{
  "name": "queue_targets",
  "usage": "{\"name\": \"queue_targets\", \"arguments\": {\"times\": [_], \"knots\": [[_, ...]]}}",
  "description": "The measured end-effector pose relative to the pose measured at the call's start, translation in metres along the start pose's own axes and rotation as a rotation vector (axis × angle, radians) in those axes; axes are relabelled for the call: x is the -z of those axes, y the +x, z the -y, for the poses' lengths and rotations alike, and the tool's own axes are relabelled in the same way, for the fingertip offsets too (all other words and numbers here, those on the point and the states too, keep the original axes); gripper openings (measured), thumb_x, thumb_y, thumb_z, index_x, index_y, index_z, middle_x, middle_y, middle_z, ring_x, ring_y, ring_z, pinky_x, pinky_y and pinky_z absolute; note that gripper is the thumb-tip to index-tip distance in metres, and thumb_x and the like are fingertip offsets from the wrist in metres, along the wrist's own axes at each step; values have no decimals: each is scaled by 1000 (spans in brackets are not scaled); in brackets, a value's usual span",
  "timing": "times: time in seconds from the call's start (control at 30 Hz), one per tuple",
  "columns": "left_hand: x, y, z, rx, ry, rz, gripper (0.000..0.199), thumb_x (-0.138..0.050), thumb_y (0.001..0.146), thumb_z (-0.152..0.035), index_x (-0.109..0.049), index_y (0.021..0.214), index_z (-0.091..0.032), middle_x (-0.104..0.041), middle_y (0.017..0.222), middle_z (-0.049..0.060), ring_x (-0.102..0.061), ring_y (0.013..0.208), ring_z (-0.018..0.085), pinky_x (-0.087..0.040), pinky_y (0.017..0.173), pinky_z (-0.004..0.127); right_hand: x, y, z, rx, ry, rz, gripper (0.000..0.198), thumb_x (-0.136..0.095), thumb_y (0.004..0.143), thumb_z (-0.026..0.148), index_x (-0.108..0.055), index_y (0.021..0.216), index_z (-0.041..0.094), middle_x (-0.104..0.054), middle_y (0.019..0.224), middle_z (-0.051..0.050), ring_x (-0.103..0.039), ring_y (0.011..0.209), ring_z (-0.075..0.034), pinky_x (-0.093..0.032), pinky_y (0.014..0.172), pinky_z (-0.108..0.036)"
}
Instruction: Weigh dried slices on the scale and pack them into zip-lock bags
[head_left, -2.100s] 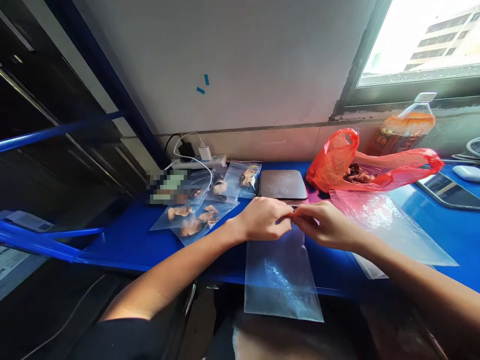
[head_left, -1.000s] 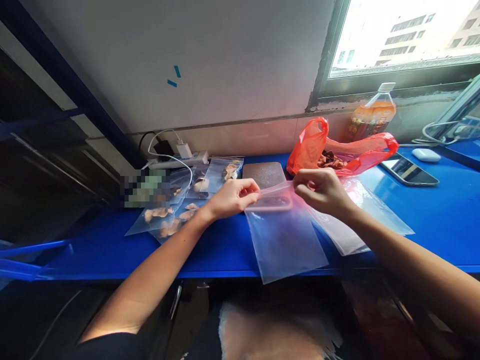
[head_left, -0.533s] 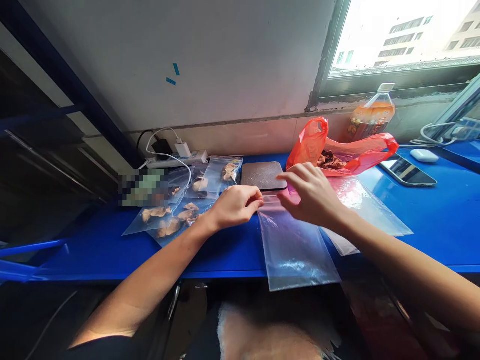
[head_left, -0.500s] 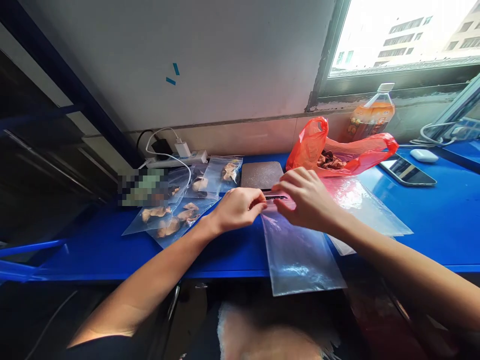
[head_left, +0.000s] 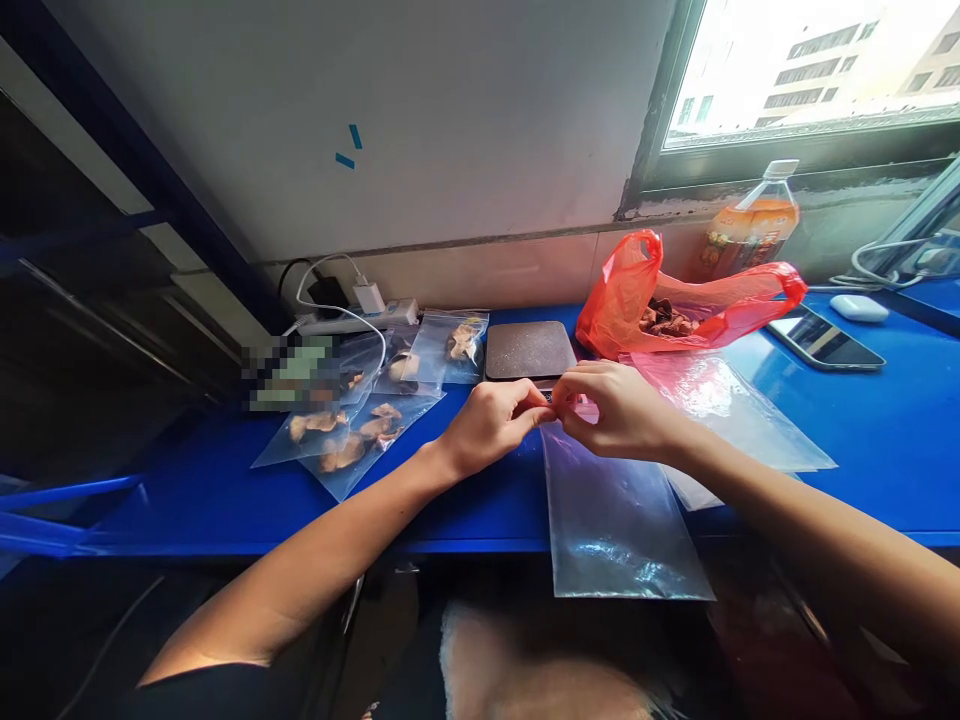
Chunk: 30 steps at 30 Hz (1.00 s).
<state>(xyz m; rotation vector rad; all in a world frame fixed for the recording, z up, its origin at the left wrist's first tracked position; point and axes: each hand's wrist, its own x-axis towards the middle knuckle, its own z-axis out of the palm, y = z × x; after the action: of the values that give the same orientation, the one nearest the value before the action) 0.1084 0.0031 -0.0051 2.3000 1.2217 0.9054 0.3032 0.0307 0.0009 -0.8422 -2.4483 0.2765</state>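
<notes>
A clear plastic bag [head_left: 622,520] hangs from my fingers, its lower end reaching past the table's front edge. At its upper left corner, my left hand [head_left: 495,425] pinches the rim between thumb and fingers. My right hand [head_left: 619,410] is closed in a pinch on the same rim, its fingertips touching or nearly touching the left ones. Nothing shows inside the bag. Just beyond my hands lies a small flat scale [head_left: 531,350] with a speckled brownish top; its display is mostly hidden by my fingers.
Several zip bags with dried brown pieces [head_left: 345,452] lie on the left, near a power strip [head_left: 397,312]. A red plastic bag [head_left: 622,290] holds dark dried pieces. Flat clear bags [head_left: 750,425], a phone [head_left: 825,338], a white earphone case [head_left: 859,308] and a bottle [head_left: 754,225] are on the right.
My right hand has come in toward the left one and its fingers have closed on the bag's rim. The view has shifted slightly.
</notes>
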Motion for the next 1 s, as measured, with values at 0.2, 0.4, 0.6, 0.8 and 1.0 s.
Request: {"name": "queue_targets", "arguments": {"times": [0.2, 0.4, 0.6, 0.8, 1.0], "knots": [[0, 0, 1, 10, 8, -21, 13, -66, 86, -25, -65, 79, -14, -70, 70, 0, -62, 61, 12, -42, 53, 21, 1, 0, -1, 10, -16, 9, 7, -57, 74, 15, -64, 74, 18, -68, 72, -3, -58, 66, -15, -37, 63, -25], [1, 1, 0, -23, 82, 1, 10, -59, 89, -21, -65, 85, -16, -70, 78, 1, -63, 67, 13, -46, 59, 23, -9, -1, -4, 4, -154, -35, 7, -56, 78, 17, -61, 73, 17, -67, 73, -5, -58, 67, -17, -34, 61, -27], [8, 4, -4, -38, 229, -23, 12, -54, 89, -18, -64, 81, -16, -69, 79, 4, -61, 72, 16, -46, 68, 28, -10, 2, -8, 8, -155, -48, 7, -57, 80, 19, -61, 74, 18, -68, 76, -4, -57, 66, -15, -34, 60, -26], [27, 6, -2, -3, 308, -107, 11, -55, 87, -17, -64, 80, -16, -69, 80, 5, -61, 74, 17, -45, 70, 30, 2, 4, -13, -9, -219, -136, 9, -55, 79, 19, -63, 74, 18, -67, 74, -4, -58, 66, -16, -36, 60, -27], [48, 9, 13, 55, 323, -206, 12, -56, 86, -21, -65, 80, -16, -71, 81, 5, -62, 74, 17, -44, 67, 29, 15, 4, -27, -9, -284, -210, 10, -56, 80, 24, -62, 74, 19, -68, 73, -4, -61, 67, -18, -38, 60, -28]]}}
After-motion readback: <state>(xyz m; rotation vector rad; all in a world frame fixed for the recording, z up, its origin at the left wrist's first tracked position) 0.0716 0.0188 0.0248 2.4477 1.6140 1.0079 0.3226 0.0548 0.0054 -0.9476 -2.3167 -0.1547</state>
